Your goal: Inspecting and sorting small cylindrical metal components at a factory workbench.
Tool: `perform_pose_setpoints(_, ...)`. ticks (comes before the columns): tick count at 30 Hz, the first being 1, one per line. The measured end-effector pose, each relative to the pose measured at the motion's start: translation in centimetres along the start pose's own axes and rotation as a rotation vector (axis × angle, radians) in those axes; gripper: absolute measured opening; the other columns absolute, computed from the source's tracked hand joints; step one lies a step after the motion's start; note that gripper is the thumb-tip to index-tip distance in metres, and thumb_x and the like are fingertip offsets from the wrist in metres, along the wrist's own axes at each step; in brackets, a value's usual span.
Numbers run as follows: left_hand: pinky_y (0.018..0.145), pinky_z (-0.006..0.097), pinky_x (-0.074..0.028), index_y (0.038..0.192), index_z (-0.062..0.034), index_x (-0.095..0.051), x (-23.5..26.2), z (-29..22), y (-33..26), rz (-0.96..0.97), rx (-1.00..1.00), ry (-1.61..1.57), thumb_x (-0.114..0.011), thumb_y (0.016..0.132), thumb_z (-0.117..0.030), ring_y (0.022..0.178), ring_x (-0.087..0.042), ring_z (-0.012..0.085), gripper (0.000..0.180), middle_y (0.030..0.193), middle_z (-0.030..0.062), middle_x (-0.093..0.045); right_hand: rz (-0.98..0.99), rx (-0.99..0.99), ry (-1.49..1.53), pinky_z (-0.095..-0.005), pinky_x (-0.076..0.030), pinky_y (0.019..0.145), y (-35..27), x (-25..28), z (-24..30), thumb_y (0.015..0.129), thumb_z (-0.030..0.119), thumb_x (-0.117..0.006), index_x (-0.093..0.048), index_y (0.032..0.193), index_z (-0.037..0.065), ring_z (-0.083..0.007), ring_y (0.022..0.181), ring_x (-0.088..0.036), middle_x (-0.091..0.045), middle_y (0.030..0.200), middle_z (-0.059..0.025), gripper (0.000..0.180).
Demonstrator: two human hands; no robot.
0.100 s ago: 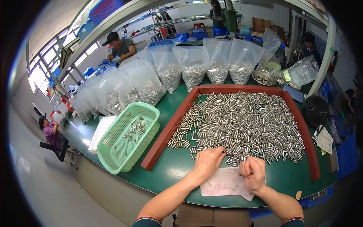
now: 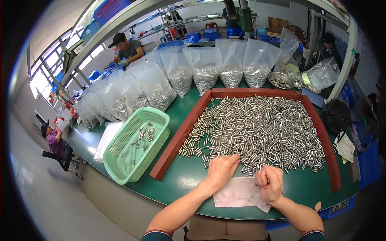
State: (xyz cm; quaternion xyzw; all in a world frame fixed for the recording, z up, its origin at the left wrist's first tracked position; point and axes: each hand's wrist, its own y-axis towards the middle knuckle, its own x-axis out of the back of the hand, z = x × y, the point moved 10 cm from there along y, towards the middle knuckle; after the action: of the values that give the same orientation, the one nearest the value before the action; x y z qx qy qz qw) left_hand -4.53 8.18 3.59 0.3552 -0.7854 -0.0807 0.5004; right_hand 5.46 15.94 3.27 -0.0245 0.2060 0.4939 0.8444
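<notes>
I am sitting at a green table (image 2: 177,176) with a big pile of little metal pins (image 2: 261,128) inside a red frame (image 2: 181,134). My left hand (image 2: 222,170) is lying flat and open on the near edge of the pile, fingers spread over a few pins. My right hand (image 2: 270,182) is curled into a fist just to the right, over a white paper (image 2: 237,193); I think it is holding some pins, but I cannot see inside it. To do this well, I should be sliding only a few pins toward me at a time and looking at each one, so none are rolling off the near edge. A green basket (image 2: 134,146) with a few pins in it is sitting to the left. Clear bags (image 2: 205,68) of pins are standing at the far side. Compared with a moment ago, my hands are sitting in almost the same spots; the pile is looking the same.
</notes>
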Motion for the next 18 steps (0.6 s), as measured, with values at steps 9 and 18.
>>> perform_pose_setpoints(9,0.046,0.018,-0.030,0.080,-0.0050,-0.053,-3.9,4.2,-2.6,0.218,0.728,-1.475,-0.052,0.083,-0.012,0.047,-0.033,0.0060,0.008,0.068,0.0021,-0.054,0.015,0.000,0.031,-0.0258,-0.018,0.039,0.2,0.1,0.0,0.083,0.020,-0.036,-0.030,0.048,0.008,-0.0090,0.037,-0.020,-0.027,0.040,0.0002,0.038)
perform_pose_setpoints(18,0.043,0.016,-0.028,0.084,-0.0075,-0.050,-3.7,4.0,-3.1,0.207,0.871,-1.785,-0.050,0.086,-0.015,0.051,-0.033,0.0044,0.008,0.079,0.0081,-0.055,0.025,-0.041,0.100,-0.0262,-0.018,0.041,0.0,0.2,-0.2,0.083,0.016,-0.035,-0.030,0.049,0.006,-0.0099,0.041,-0.023,-0.030,0.043,-0.0019,0.035)
